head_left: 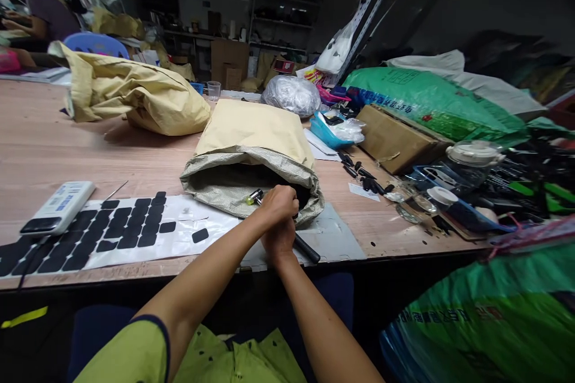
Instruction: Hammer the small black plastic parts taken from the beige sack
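My left hand (281, 203) is closed, on top of my right hand (278, 242), at the mouth of a cream paper sack (258, 125). The sack lies on its side with its grey lining folded out and its opening towards me; its inside is dark. My right hand is also closed, and a black rod-shaped handle (308, 248) sticks out beside it to the lower right. A small shiny metal piece with a yellow-green end (254, 197) shows left of my left hand. What lies between my fingers is hidden.
A white sheet with black stickers (148, 221) and a white device (58, 208) lie left. Another paper sack (157, 96) lies behind. Rightward are small black parts (366, 179), a cardboard box (399, 137), a clear jar (471, 161) and green sacks (431, 102). A person sits far left.
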Motion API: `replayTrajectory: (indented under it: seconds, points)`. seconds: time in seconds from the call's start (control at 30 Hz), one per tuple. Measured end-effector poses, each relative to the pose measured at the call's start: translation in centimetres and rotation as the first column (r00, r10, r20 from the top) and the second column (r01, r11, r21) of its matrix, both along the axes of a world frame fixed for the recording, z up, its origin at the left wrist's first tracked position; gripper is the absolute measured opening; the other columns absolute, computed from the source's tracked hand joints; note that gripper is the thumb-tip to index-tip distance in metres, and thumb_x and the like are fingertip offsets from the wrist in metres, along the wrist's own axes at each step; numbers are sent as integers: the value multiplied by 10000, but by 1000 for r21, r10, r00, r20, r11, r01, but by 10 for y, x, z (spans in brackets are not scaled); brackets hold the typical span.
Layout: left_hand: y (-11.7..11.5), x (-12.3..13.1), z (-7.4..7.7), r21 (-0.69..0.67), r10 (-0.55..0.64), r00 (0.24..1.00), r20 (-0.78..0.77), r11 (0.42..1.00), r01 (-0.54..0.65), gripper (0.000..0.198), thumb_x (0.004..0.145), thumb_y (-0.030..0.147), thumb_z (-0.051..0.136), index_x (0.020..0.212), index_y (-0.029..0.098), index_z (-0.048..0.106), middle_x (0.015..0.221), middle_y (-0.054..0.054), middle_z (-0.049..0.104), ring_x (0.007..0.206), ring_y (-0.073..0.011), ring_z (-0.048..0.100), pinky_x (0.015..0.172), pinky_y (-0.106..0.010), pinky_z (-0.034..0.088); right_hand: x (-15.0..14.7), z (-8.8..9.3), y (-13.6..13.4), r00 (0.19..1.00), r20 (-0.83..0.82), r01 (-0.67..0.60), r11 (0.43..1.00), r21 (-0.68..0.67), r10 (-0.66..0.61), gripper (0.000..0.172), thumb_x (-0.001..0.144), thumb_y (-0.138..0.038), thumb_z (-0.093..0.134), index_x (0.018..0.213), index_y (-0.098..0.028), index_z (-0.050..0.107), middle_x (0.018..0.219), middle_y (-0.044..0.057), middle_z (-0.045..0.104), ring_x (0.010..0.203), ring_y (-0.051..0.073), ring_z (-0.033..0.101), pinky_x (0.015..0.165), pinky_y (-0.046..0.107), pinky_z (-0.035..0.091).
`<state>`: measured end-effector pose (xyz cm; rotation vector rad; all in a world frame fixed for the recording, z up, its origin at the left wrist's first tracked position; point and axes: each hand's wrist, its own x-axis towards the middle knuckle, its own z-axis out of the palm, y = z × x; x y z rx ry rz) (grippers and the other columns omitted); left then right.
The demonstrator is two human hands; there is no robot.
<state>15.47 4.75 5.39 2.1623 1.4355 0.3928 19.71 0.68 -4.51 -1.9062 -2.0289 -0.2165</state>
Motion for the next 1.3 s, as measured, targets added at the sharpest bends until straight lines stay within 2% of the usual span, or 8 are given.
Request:
replayTrajectory:
  seconds: [0.13,0.4,0.6,0.73,0.8,1.0,1.13,1.3]
  points:
    - [24,30,-14,-77,29,981,-193,996,-45,281,819,218,605,1048,106,723,1118,-215,700,1064,-306,664,849,-348,511,2,3,7,995,-96,-37,999,-13,36,430,936,-162,413,1352,-162,523,1059,155,683,1004,271,591,885,398,431]
    - [18,32,-14,-46,106,975,-196,992,-117,267,819,179,605,1055,111,709,1116,-203,694,1094,-303,636,881,-368,497,1,1,15,986,-162,-44,999,14,46,443,953,-218,381,1381,-205,495,1128,142,681,1049,267,590,872,395,438]
    - [5,-16,-6,125,168,985,32,977,-171,226,800,270,635,994,193,721,960,-94,721,1027,-268,617,828,-337,488,-2,0,-1,998,-16,65,998,2,-65,400,867,-172,470,1235,-68,588,1089,202,657,969,273,587,799,376,441]
    - [-13,-73,-10,30,102,923,370,992,-121,189,761,296,676,899,178,731,828,-29,725,830,-186,631,707,-258,482,-4,7,-7,997,33,66,998,-1,-66,312,866,-180,497,1147,-146,630,1036,135,626,923,244,544,734,338,402]
    - [-24,-102,-16,4,100,893,439,994,-113,185,754,304,670,869,172,730,803,-14,721,762,-161,623,665,-242,467,-4,9,-8,998,36,55,998,2,-55,313,877,-185,499,1162,-198,628,1003,100,608,900,228,519,721,324,374]
    - [-51,-152,-51,12,157,969,193,987,-163,168,730,287,688,856,191,747,806,-20,713,819,-196,597,726,-290,454,-3,8,-8,999,17,51,998,33,-51,392,901,-198,492,1276,-262,586,988,67,592,871,211,487,718,308,332]
    - [-57,-146,-68,132,168,972,163,973,-191,171,750,272,717,909,212,734,871,-27,697,859,-204,565,779,-307,438,-3,7,-9,999,18,50,998,45,-51,389,906,-186,485,1273,-248,595,982,71,598,865,208,489,719,305,331]
    - [-59,-132,-73,174,172,974,148,965,-197,144,780,280,728,911,221,722,898,-29,673,901,-212,539,817,-330,412,-2,9,-8,999,-24,45,997,63,-44,371,923,-172,465,1252,-237,623,949,66,620,857,198,518,742,294,357]
